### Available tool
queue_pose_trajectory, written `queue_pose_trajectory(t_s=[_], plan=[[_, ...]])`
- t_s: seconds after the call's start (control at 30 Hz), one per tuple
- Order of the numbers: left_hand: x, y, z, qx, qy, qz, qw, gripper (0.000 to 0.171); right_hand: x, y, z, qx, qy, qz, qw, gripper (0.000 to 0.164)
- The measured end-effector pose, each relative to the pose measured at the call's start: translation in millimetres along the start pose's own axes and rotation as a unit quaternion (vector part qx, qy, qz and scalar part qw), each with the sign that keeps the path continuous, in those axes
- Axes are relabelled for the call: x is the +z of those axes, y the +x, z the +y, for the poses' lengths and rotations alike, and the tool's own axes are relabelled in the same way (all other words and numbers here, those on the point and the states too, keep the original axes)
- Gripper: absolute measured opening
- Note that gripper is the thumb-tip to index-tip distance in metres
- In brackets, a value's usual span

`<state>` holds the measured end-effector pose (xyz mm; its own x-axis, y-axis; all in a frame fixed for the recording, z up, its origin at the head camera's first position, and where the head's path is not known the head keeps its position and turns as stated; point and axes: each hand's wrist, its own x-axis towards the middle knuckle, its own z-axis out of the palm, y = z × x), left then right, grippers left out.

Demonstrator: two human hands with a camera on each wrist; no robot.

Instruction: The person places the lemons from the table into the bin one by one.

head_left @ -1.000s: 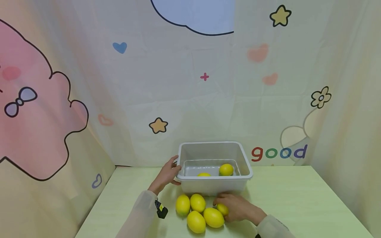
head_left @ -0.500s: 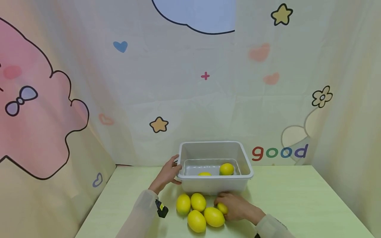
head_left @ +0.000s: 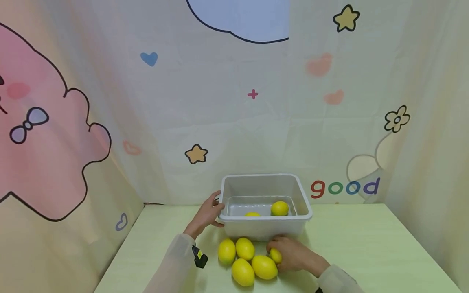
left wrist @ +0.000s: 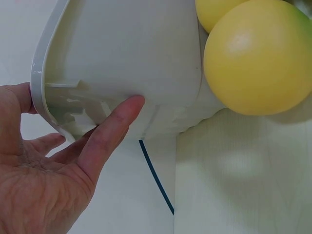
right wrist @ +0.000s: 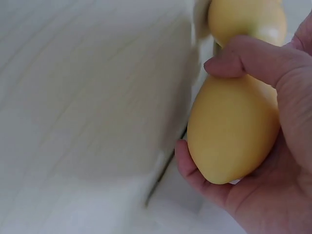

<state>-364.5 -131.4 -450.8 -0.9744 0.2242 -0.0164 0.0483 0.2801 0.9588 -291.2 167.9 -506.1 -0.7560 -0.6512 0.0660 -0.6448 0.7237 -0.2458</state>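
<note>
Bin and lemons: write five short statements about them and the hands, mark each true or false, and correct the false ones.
1. The left grip holds the bin by its side. True.
2. The bin is upside down. False: it stands upright on the table.
3. The right grip holds a lemon. True.
4. No lemon shows inside the bin. False: two lemons do.
5. The unheld lemons outside are behind the bin. False: four lemons lie before it.

And I'm facing a pale curtain (head_left: 227, 114) at twelve o'clock, a pink cartoon figure (head_left: 55, 162) filling nine, colourful letters (head_left: 334, 188) reading "good" just past three, a light-green table (head_left: 355, 244) spanning six!
</note>
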Motion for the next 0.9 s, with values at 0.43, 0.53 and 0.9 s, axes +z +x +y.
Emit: queue_pose_trajectory(t_s=[0.43, 0.53, 0.9], plan=[[-1.1, 5.5, -3.1, -0.007, -0.003, -0.005, 1.0000, 0.067, -23.8, -13.4, -8.7, 0.000, -0.011, 0.036, 0.999, 0.040], [-0.8, 5.9, -3.7, -0.012, -0.005, -0.005, 0.9999, 0.067, -28.5, -16.0, -11.7, -0.004, -0.024, 0.045, 0.999, 0.040], [0.2, 3.7, -2.5, -0.010, -0.002, -0.008, 0.9999, 0.066, -49.6, -20.4, -23.9, 0.004, -0.025, 0.055, 0.998, 0.038]])
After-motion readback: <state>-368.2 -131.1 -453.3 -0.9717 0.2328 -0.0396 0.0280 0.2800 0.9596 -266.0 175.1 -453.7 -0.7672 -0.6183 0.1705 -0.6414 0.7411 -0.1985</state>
